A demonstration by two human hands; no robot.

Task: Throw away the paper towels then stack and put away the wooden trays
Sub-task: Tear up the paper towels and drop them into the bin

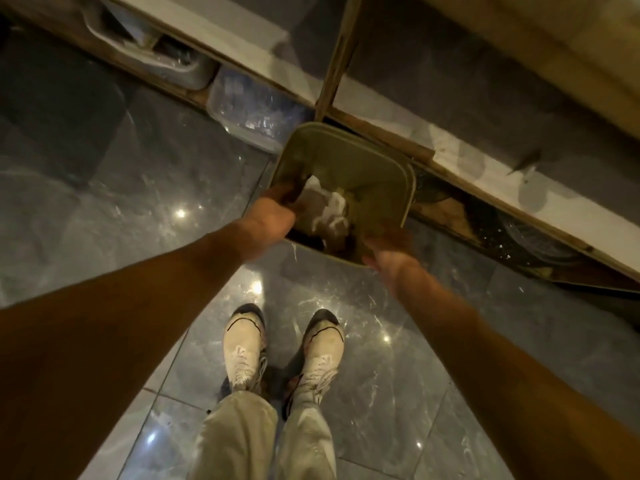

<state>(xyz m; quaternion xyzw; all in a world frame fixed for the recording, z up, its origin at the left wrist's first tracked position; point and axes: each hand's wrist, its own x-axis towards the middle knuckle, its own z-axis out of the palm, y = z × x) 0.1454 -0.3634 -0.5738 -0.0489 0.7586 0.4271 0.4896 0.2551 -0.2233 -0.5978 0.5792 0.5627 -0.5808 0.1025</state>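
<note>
An olive-green trash bin (349, 150) stands open on the floor against the shelf base. Crumpled white and brownish paper towels (329, 209) sit in its mouth. My left hand (273, 211) reaches over the bin's left rim, and its fingers curl onto the edge of the paper towels. My right hand (391, 252) hovers at the bin's near right rim, blurred, fingers spread and holding nothing. No wooden trays are in view.
Glossy grey marble floor tiles (104, 209) surround the bin. Clear plastic storage boxes (252, 109) sit under a low wooden shelf (485, 174) that runs diagonally behind the bin. My two feet in white sneakers (242, 348) stand just in front of the bin.
</note>
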